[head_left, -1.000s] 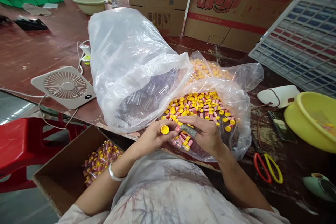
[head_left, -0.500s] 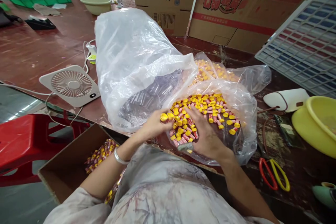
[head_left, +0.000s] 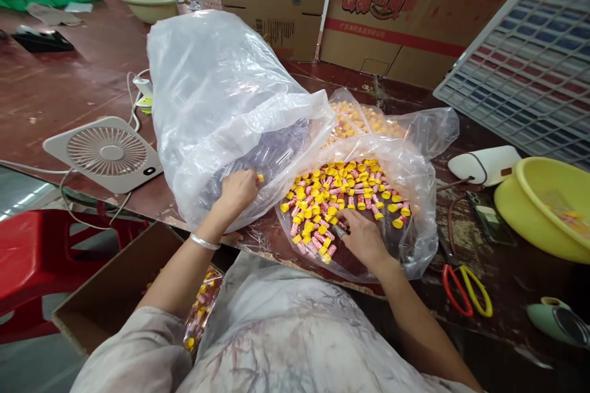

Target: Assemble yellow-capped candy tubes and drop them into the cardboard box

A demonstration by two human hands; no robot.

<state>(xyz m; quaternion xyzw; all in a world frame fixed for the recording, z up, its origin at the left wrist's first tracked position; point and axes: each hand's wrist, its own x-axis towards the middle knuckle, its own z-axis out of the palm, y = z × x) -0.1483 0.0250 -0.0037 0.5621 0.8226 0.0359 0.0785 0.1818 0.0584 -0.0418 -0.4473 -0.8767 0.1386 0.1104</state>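
My left hand (head_left: 239, 190) is closed at the mouth of a large translucent bag (head_left: 212, 73). A yellow-capped little tube (head_left: 260, 178) pokes out from its fingers. Clear plastic tubes (head_left: 276, 150) lie inside that bag, just behind the hand. To the right, a second, open clear bag (head_left: 421, 196) holds a heap of small red-and-white patterned tubes with yellow caps (head_left: 318, 212). My right hand (head_left: 366, 236) rests at the near side of this heap, fingers curled downward, with a grey covering on one digit. What its fingertips hold, if anything, is hidden.
A white fan (head_left: 110, 150) stands at left, above a cardboard box (head_left: 106, 285) and a red stool (head_left: 32, 264). On the right are scissors (head_left: 468, 291), a phone (head_left: 491, 218), a yellow basin (head_left: 530, 209) and a white wire rack (head_left: 520, 55). Cartons (head_left: 396, 18) line the back.
My left hand has moved left from the capped-tube heap to the large bag's mouth, holding a yellow-capped tube. My right hand has shifted slightly and its fingers have curled in. The view has shifted slightly.
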